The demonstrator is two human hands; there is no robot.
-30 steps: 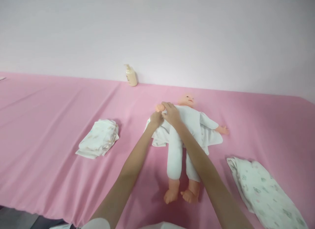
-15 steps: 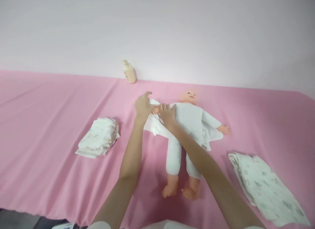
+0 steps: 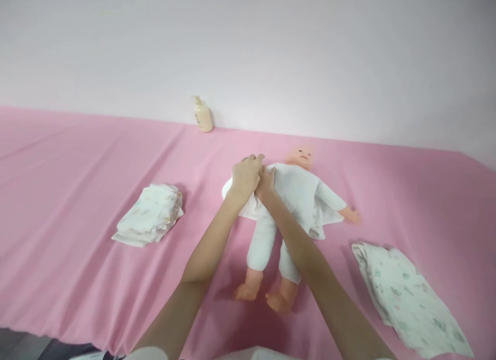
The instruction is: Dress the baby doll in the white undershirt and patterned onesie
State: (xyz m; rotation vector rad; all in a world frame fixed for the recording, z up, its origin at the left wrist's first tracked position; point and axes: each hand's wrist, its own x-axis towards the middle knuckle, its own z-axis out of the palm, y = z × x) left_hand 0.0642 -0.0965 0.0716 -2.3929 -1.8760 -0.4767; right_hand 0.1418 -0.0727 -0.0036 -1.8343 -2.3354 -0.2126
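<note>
A baby doll (image 3: 303, 156) lies face up in a white top (image 3: 296, 187) and white trousers (image 3: 262, 244), its bare feet towards me. My left hand (image 3: 247, 176) is closed over the end of the doll's arm on the left side, knuckles up. Right beside it, touching, my right hand (image 3: 265, 183) grips the same arm nearer the shoulder, thumb up against the top. That arm and its hand are hidden under my fingers. White cloth from the top spreads out beneath my left hand. On the other side, the doll's hand (image 3: 351, 214) sticks out of its sleeve.
A pump bottle (image 3: 203, 116) stands at the back by the wall. On the pink sheet (image 3: 77, 194), a folded printed cloth (image 3: 149, 215) lies to the left. Another folded printed cloth (image 3: 411, 298) lies at the front right.
My left hand has moved right and closed over the doll's hand, which showed between my hands before. My right hand has stayed at the arm. The doll's legs have shifted slightly left in view.
</note>
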